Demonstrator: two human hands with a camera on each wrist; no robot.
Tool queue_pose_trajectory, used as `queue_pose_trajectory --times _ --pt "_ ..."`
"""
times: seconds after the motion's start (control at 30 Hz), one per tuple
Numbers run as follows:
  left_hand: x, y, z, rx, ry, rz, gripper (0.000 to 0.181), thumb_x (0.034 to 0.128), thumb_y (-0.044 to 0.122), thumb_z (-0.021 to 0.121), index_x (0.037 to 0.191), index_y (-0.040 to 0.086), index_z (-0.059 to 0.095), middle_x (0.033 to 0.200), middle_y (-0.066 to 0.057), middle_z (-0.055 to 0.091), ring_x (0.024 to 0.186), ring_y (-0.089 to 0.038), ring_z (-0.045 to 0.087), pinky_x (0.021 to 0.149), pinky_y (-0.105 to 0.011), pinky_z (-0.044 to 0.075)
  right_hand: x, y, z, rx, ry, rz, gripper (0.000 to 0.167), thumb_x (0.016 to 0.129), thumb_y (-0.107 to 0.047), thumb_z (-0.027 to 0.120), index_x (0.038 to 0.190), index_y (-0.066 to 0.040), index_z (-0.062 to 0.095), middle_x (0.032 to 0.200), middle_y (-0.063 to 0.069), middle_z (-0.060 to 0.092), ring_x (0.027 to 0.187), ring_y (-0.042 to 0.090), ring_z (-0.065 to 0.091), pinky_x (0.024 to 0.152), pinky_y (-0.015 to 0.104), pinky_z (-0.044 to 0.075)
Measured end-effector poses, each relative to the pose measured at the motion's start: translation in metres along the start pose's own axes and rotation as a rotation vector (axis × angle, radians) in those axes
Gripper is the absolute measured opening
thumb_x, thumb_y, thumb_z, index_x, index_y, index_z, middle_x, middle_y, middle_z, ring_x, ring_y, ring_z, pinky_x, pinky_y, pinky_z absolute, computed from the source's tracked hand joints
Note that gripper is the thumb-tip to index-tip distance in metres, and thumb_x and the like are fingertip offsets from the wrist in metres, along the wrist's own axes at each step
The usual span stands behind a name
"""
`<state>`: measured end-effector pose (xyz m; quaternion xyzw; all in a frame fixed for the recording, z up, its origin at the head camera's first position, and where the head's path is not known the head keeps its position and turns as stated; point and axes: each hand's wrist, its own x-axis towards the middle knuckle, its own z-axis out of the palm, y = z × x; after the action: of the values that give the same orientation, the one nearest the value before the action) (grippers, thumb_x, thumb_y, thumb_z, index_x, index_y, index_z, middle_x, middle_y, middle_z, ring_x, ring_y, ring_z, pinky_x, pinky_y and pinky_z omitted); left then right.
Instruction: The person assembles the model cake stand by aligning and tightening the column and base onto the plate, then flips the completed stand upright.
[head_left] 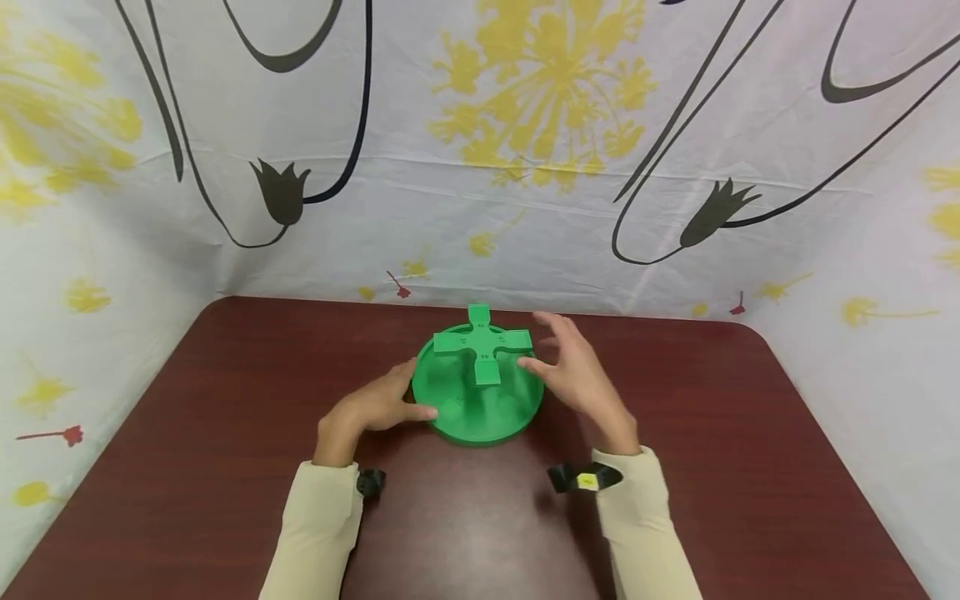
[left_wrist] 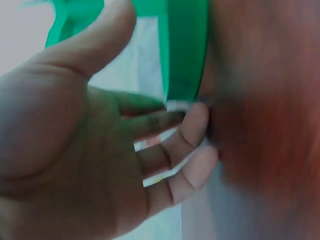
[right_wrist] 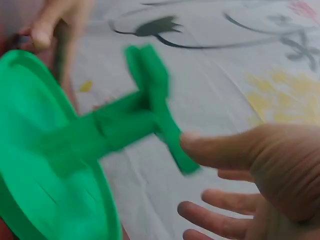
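Note:
A green round base (head_left: 468,425) with a raised rim sits on the table in the head view. A thick post (right_wrist: 107,132) rises from it and carries a green four-armed cross (head_left: 482,342) with small markings on its arms. My left hand (head_left: 378,402) is at the base's left edge, thumb extended over the rim. In the left wrist view its loosely bent fingers (left_wrist: 172,150) lie by the rim; contact is unclear. My right hand (head_left: 577,375) is spread beside the cross, its palm bare. Its thumb is close to one arm of the cross; whether they touch I cannot tell.
The dark reddish-brown table (head_left: 247,400) has rounded far corners. A white cloth (head_left: 442,225) printed with flowers hangs behind it and along both sides. Each wrist wears a black strap (head_left: 371,483) over a pale sleeve (head_left: 311,533).

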<state>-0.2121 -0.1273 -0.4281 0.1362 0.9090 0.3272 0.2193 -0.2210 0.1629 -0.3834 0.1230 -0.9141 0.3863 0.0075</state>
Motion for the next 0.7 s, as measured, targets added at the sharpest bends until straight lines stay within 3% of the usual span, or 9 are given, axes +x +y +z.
queue_pose_trajectory --times 0.1,0.2,0.37,0.53,0.7 --pt "0.001 -0.007 -0.006 -0.014 0.017 0.041 0.092 0.0925 0.032 0.072 0.158 0.002 0.016 0.161 -0.02 0.025 0.149 -0.041 0.021 0.115 -0.058 0.028 -0.003 0.016 -0.013 0.043 -0.024 -0.01 0.067 0.091 -0.011 0.072 0.149 -0.009 0.038 0.146 0.017 0.046 0.125 0.036 0.056 0.096 0.051 0.051" --pt "0.001 -0.009 -0.01 0.021 0.037 0.046 0.093 0.0897 0.03 0.075 0.159 0.006 0.019 0.162 -0.016 0.027 0.149 -0.04 0.019 0.116 -0.061 0.024 -0.005 0.032 -0.016 0.046 -0.038 -0.031 0.062 0.093 -0.006 0.069 0.148 -0.007 0.04 0.141 0.019 0.052 0.124 0.037 0.057 0.096 0.051 0.05" --pt "0.005 -0.009 -0.009 0.091 -0.006 0.085 0.106 0.0826 0.027 0.082 0.161 0.018 0.012 0.163 -0.009 0.026 0.15 -0.039 0.015 0.117 -0.065 0.015 -0.003 0.055 -0.011 0.001 -0.22 -0.047 0.081 0.087 -0.003 0.075 0.153 -0.004 0.029 0.152 0.021 0.039 0.137 0.041 0.042 0.106 0.056 0.041" --pt "0.015 -0.009 -0.01 0.123 -0.045 0.062 0.115 0.08 0.027 0.084 0.161 0.025 0.003 0.166 -0.004 0.018 0.152 -0.037 0.006 0.118 -0.064 0.009 0.001 0.069 -0.003 -0.094 -0.399 -0.071 0.108 0.079 -0.024 0.086 0.158 -0.003 0.016 0.16 0.019 0.024 0.146 0.041 0.026 0.113 0.063 0.027" --pt "0.025 -0.011 -0.012 0.17 -0.085 0.076 0.114 0.0802 0.031 0.084 0.161 0.019 0.004 0.167 -0.006 0.013 0.153 -0.036 0.002 0.12 -0.062 0.008 0.001 0.074 0.01 -0.184 -0.425 -0.083 0.12 0.073 -0.04 0.089 0.159 -0.005 0.012 0.162 0.019 0.022 0.149 0.04 0.019 0.113 0.066 0.019"
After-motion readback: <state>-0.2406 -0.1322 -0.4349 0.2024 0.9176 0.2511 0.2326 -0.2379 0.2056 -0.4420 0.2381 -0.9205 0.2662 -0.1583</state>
